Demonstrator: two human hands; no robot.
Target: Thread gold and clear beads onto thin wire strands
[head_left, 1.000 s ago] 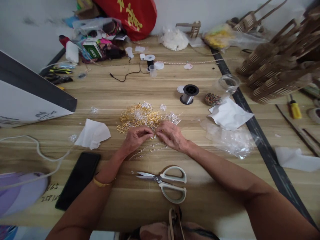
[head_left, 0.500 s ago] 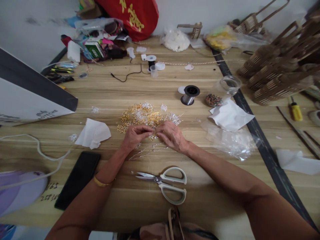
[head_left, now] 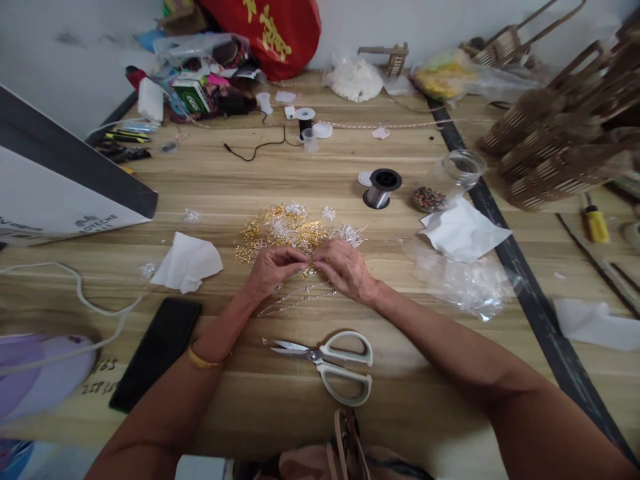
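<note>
My left hand (head_left: 275, 268) and my right hand (head_left: 345, 268) meet fingertip to fingertip at the front of a heap of gold and silver jewelry findings (head_left: 280, 230). Thumb and fingers of both are pinched together; whatever lies between them is too small to make out. Just below the hands, thin silver chains (head_left: 295, 303) lie on the wooden table (head_left: 240, 380). Nearer to me rest scissors (head_left: 320, 360) with pale handles, their blades slightly apart and pointing left. Silver pins (head_left: 350, 235) spread out beyond my right hand.
A spool of wire (head_left: 381, 189) stands behind the heap. To the right are a glass jar (head_left: 463, 170) lying with dark beads in it, white paper (head_left: 463, 230) and clear plastic bags (head_left: 470, 287). A black phone (head_left: 156, 353) and a white tissue (head_left: 187, 263) lie on the left.
The view has shifted very slightly. Both hands stay pinched together in the same place, and nothing on the table has visibly moved.
</note>
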